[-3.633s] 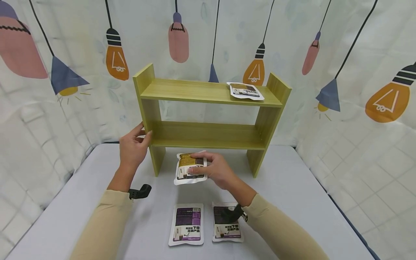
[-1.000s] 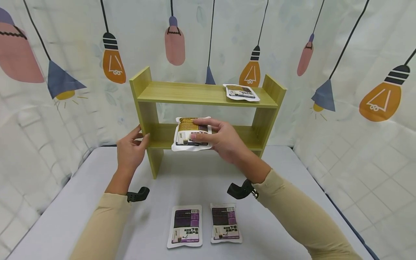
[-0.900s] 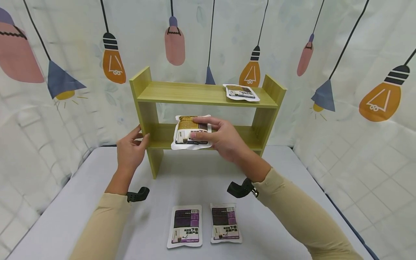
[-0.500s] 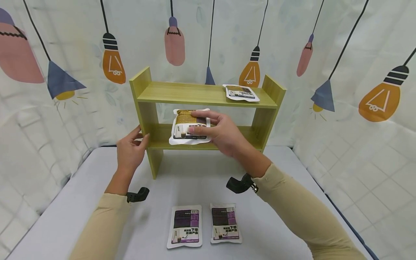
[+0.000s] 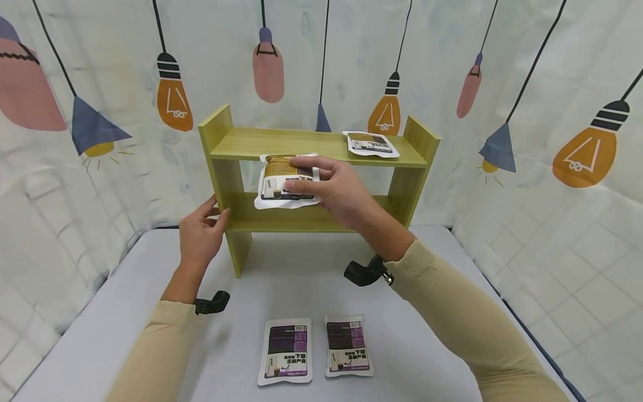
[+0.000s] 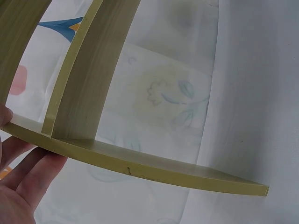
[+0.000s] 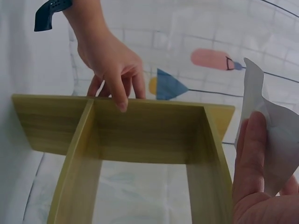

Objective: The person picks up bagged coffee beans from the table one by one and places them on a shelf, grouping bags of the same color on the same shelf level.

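Observation:
My right hand [image 5: 346, 192] pinches a white pouch [image 5: 277, 184] with a gold and black label, thumb on its printed face. In the head view the pouch overlaps the gap between the two boards of a yellow-green wooden shelf [image 5: 296, 220], its top edge just over the upper board's front edge. The right wrist view shows the pouch's plain white back [image 7: 280, 135] with fingers flat along it. My left hand [image 5: 201, 234] grips the shelf's left side panel, its thumb [image 7: 120, 100] over the front edge and the other fingers [image 6: 39, 175] outside.
Another gold-labelled pouch [image 5: 372, 145] lies at the right of the upper board. Two purple-labelled pouches [image 5: 286, 352] lie side by side on the white table [image 5: 402, 346] near its front. A printed curtain [image 5: 201, 33] hangs behind the shelf.
My right hand has lifted the pouch from below the lower board to the upper board's front edge, drifting slightly left lately. The left hand keeps its hold on the side panel.

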Demonstrator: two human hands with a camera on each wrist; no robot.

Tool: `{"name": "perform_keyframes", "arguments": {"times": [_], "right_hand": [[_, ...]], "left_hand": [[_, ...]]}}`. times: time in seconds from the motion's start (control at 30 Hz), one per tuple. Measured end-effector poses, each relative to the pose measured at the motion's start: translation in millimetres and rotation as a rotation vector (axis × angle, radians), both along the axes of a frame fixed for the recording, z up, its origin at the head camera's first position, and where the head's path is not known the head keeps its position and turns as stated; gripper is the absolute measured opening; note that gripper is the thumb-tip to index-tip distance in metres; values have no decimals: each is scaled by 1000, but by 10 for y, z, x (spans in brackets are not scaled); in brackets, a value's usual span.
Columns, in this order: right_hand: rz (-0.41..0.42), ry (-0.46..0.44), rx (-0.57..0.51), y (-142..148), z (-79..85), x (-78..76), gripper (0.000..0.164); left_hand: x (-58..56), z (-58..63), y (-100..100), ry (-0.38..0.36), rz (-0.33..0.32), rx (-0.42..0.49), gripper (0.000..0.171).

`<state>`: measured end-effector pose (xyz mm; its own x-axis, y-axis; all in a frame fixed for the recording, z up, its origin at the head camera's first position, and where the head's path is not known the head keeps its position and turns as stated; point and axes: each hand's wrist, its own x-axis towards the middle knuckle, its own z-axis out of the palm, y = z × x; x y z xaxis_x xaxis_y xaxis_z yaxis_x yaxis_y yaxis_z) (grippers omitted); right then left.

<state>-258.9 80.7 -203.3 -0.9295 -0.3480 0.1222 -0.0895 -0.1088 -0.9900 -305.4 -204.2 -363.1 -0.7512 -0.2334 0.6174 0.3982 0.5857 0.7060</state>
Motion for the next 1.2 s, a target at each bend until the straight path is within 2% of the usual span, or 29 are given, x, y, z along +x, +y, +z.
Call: {"name": "perform_keyframes", "arguments": {"times": [0.33, 0.77, 0.97, 1.2], "right_hand": [[-29, 26, 20, -46, 83, -92, 45], [-54, -11, 8, -91, 161, -211, 41], [-27, -22, -24, -91, 181, -245, 44], [21, -8, 5, -76, 234, -219, 53]], "left_hand": [[16, 10, 3, -18, 0, -6, 47], [16, 10, 0, -19, 0, -3, 48], [15, 5, 0, -18, -1, -7, 48], [17, 5, 4, -25, -9, 10, 48]]}}
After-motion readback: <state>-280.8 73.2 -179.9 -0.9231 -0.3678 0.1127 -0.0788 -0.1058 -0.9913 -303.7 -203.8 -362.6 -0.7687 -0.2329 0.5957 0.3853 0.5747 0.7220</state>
